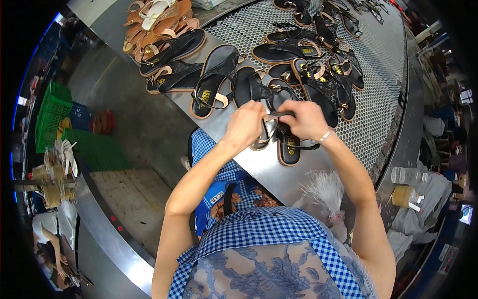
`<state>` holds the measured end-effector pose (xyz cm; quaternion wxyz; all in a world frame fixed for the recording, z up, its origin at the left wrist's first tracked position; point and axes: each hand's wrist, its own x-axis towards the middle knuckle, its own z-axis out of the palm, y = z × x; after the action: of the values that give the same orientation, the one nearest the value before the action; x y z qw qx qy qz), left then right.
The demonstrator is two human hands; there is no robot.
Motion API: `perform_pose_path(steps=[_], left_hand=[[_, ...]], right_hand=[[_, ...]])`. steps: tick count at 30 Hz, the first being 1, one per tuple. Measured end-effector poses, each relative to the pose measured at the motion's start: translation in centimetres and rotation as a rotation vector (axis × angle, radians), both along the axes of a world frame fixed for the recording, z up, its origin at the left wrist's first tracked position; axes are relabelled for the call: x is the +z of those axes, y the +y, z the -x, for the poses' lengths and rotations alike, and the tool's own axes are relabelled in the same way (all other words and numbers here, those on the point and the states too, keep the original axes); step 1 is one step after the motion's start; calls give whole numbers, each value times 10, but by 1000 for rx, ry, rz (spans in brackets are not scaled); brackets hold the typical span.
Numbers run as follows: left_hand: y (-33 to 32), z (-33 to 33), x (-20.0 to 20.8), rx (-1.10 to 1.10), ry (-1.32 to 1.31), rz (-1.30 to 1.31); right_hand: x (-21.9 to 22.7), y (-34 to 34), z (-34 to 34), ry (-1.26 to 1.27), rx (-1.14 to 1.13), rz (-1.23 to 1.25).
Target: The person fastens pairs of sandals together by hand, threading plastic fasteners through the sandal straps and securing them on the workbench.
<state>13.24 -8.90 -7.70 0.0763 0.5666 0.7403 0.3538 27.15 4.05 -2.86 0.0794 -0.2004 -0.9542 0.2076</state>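
Over the metal table edge, my left hand (246, 123) is closed on a black sandal (259, 144), whose lower part shows below the fingers. My right hand (304, 120) pinches a dark sandal strap (282, 114) stretched across toward the left fingers. The buckle area is partly hidden by my hands. Just under my right hand lies another black sandal (289, 154) with a tan-edged sole. Left of my hands a black sandal (204, 99) with gold print on its insole rests on the table. Several more black sandals (318, 92) lie just beyond my right hand.
A perforated conveyor belt (376, 117) runs beyond the smooth metal edge (261, 167), carrying many sandals. Tan sandals (169, 17) are piled at the far left. A bundle of white plastic ties (326, 192) is by my right arm. Green crates (52, 117) stand at the left; another person (47, 239) works there.
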Motion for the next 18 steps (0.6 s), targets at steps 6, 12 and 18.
perform_pose_path(steps=[6,12,18], left_hand=[[4,-21,35,77,47,200],[38,-36,27,106,167,172],[-4,-23,63,5,-867,-336]], right_hand=[[54,14,-146,-195,-175,-20],[54,4,-240,-670,-203,213],[-23,82,-138,138,-542,-163]])
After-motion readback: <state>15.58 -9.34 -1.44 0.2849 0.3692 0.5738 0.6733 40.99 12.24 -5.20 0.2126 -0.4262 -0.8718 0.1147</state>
